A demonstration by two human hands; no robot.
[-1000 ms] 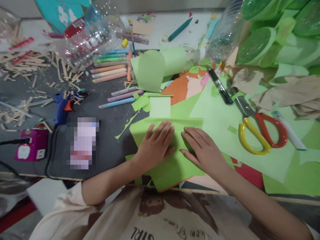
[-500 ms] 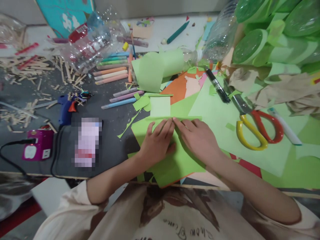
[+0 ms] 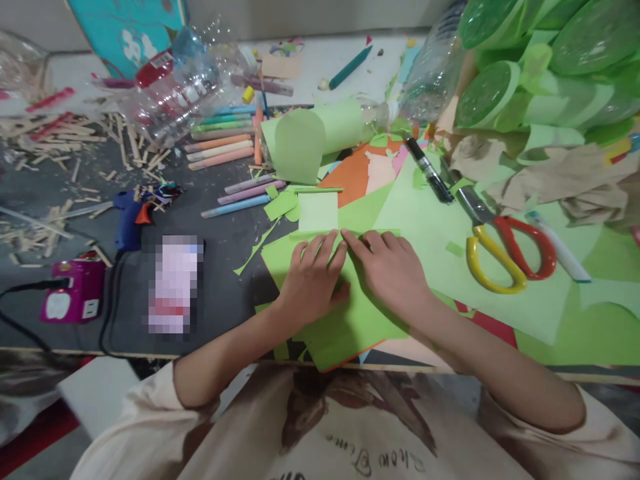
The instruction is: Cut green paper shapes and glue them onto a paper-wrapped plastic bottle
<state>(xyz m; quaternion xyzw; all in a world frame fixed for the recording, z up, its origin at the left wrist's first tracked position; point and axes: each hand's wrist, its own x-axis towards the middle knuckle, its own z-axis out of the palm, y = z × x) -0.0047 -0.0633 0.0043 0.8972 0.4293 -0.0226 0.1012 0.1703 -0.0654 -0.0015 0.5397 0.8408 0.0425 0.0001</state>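
My left hand (image 3: 313,277) lies palm down with fingers stretched forward and thumb apart. Its fingertips press along a narrow green paper strip (image 3: 370,233), folded or rolled; I cannot tell which. On the same strip, beside them, rest the fingertips of my right hand (image 3: 393,267), its index finger pointing inward and its thumb hidden. Under both hands is a bright green paper sheet (image 3: 360,333). Just beyond the fingertips sits a pale green paper rectangle (image 3: 319,211), with a thin green edge along its top.
Scissors (image 3: 500,257) and a black marker (image 3: 429,170) lie at right. A paper-wrapped bottle (image 3: 337,130) stands beyond my hands. At left are a phone (image 3: 175,283), a blue glue gun (image 3: 129,220), a magenta box (image 3: 73,291) and scattered wooden sticks (image 3: 55,143). Green bottles (image 3: 487,93) crowd the back right.
The whole view has shifted slightly, with things at the right sliding a little left and up. My hands stay on the strip, their fingertips barely moved.
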